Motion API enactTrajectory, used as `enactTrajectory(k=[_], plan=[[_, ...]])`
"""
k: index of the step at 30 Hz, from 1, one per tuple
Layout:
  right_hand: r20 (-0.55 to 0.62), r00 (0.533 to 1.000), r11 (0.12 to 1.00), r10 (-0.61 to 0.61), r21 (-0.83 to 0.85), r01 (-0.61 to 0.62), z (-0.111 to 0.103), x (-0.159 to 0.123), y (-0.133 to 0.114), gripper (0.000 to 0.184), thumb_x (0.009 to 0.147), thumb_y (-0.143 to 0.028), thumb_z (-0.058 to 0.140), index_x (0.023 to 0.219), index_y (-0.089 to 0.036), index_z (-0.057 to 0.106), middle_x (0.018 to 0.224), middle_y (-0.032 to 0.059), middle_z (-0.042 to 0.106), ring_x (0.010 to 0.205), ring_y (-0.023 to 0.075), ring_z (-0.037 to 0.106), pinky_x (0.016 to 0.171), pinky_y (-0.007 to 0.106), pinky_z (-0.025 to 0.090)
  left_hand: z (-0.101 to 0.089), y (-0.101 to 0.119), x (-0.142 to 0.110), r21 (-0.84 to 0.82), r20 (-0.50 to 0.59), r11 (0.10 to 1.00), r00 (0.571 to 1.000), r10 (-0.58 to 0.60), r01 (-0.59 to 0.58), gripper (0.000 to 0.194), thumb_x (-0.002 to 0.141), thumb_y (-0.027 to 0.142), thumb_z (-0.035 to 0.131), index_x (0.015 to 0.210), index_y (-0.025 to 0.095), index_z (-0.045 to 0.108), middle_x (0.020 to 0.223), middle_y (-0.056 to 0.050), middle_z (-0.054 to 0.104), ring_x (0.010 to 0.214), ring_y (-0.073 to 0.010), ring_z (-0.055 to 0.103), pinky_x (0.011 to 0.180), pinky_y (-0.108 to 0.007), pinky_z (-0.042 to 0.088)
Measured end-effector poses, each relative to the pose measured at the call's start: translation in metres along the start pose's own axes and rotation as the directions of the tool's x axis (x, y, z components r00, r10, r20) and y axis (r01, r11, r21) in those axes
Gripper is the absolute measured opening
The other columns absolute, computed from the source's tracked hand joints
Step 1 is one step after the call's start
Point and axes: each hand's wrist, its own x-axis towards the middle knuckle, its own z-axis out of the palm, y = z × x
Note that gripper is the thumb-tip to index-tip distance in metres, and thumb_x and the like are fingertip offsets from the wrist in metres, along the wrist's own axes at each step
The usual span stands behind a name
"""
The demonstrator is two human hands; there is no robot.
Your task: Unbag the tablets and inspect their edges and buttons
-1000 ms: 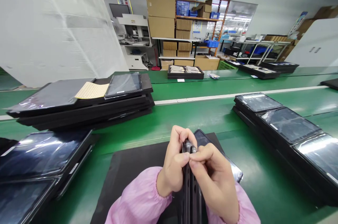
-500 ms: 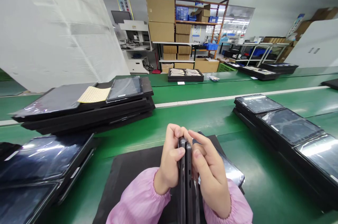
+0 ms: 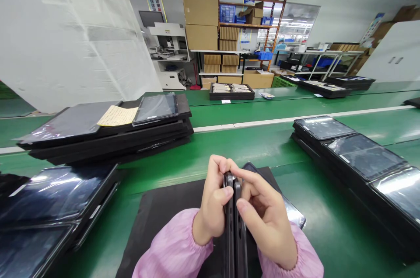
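Two dark tablets (image 3: 235,234) stand on edge, face to face, with their thin sides toward me. My left hand (image 3: 215,201) is closed on them from the left, its thumb on the near edge and its fingers over the top corner. On the other side my right hand (image 3: 265,214) is closed around the right-hand tablet, thumb against its edge and fingers reaching over the top corner. Beneath lies a black mat (image 3: 164,212). Another tablet (image 3: 293,211) rests on the mat's right side, partly hidden behind my right hand.
At the right, a black tray (image 3: 331,168) bears several tablets. More tablets (image 3: 62,190) lie in trays at the lower left. Behind them is a stack of black trays (image 3: 157,136) with a yellow sticker sheet (image 3: 118,115) on top. A small parts tray (image 3: 232,96) sits across the green bench (image 3: 262,112).
A slight gap has opened between the tablets' near edges at the top. My right hand has shifted a little right and its thumb has moved lower. The view has turned slightly.
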Motion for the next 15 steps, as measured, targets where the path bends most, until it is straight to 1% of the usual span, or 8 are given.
enactTrajectory(k=[3, 6, 9, 15], plan=[[0.044, 0.999, 1.0, 0.013, -0.004, -0.013, -0.0024, -0.0028, -0.0022, 0.072, 0.077, 0.0, 0.056, 0.136, -0.042, 0.062, 0.065, -0.0091, 0.045, 0.054, 0.0076, 0.041, 0.053, 0.017, 0.038, -0.0016, -0.002, -0.0023, 0.036, 0.0, 0.999, 1.0, 0.007, -0.007, 0.037, 0.083, 0.048, 0.072, 0.087, 0.025, 0.043, 0.08, 0.005, 0.049, 0.065, -0.0101, 0.043, 0.063, -0.025, 0.041], [0.089, 0.996, 0.999, 0.031, 0.011, -0.032, -0.0046, -0.0049, -0.0032, 0.079, 0.071, -0.001, 0.054, 0.14, -0.04, 0.059, 0.067, -0.0086, 0.044, 0.054, 0.008, 0.04, 0.052, 0.018, 0.037, -0.0022, -0.0024, -0.0035, 0.044, -0.001, 0.999, 1.0, 0.011, -0.011, 0.036, 0.084, 0.049, 0.07, 0.088, 0.025, 0.044, 0.081, 0.005, 0.049, 0.066, -0.0106, 0.043, 0.064, -0.025, 0.041], [0.119, 0.992, 0.999, 0.043, 0.023, -0.046, -0.0062, -0.0054, -0.0027, 0.083, 0.069, -0.002, 0.053, 0.143, -0.042, 0.057, 0.068, -0.0083, 0.044, 0.054, 0.0084, 0.04, 0.052, 0.019, 0.035, -0.0021, -0.0026, -0.004, 0.029, 0.01, 1.0, 1.0, 0.011, -0.011, 0.034, 0.086, 0.048, 0.069, 0.09, 0.026, 0.043, 0.081, 0.005, 0.049, 0.065, -0.0104, 0.043, 0.064, -0.025, 0.04], [0.118, 0.992, 0.998, 0.053, 0.035, -0.057, -0.0058, -0.0051, -0.0036, 0.082, 0.071, -0.003, 0.053, 0.142, -0.044, 0.057, 0.069, -0.0083, 0.044, 0.055, 0.0085, 0.04, 0.052, 0.019, 0.036, -0.003, -0.003, -0.0042, 0.004, 0.034, 1.0, 0.999, 0.004, -0.004, 0.035, 0.086, 0.047, 0.068, 0.09, 0.025, 0.04, 0.082, 0.005, 0.049, 0.065, -0.0101, 0.043, 0.062, -0.024, 0.04]])
